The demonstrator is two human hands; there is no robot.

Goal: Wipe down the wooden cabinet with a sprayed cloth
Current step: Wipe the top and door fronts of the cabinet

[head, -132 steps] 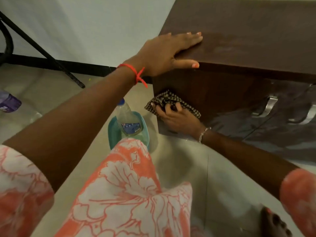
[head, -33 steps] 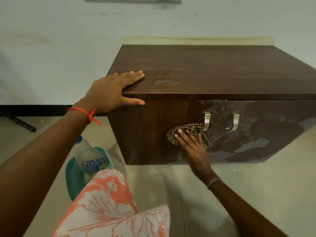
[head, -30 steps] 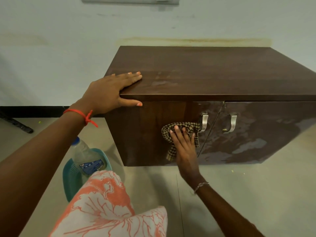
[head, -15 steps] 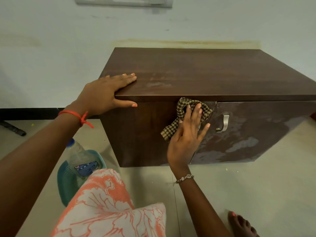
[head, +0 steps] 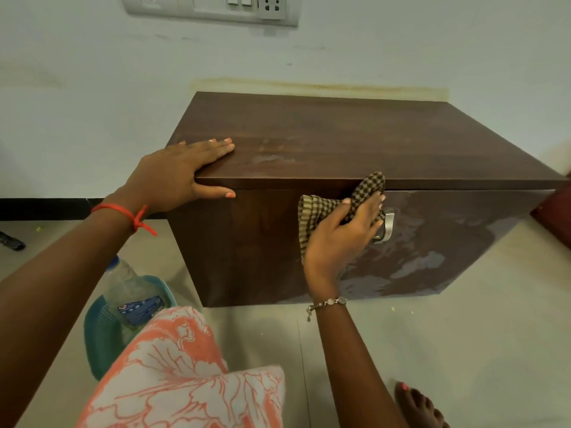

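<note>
A low dark wooden cabinet (head: 355, 143) stands on the floor against the wall, its glossy doors streaked with wet patches. My left hand (head: 182, 176) lies flat on the cabinet's top left front corner, thumb over the edge. My right hand (head: 343, 233) grips a brown checked cloth (head: 367, 188) and presses it against the upper front, just under the top edge. The hand covers most of one metal door handle (head: 386, 227). A clear spray bottle (head: 129, 291) with a blue label stands in a teal basket at the lower left.
The teal basket (head: 99, 329) sits on the tiled floor left of the cabinet, partly behind my orange-and-white patterned knee (head: 185, 372). My bare foot (head: 420, 406) rests at the lower right. A switch panel (head: 213, 7) is on the wall above. A dark red object (head: 556, 217) shows at the right edge.
My right hand has carried the cloth from the lower middle of the front up to the top edge, then slightly right, bunching it. My left hand stays on the corner.
</note>
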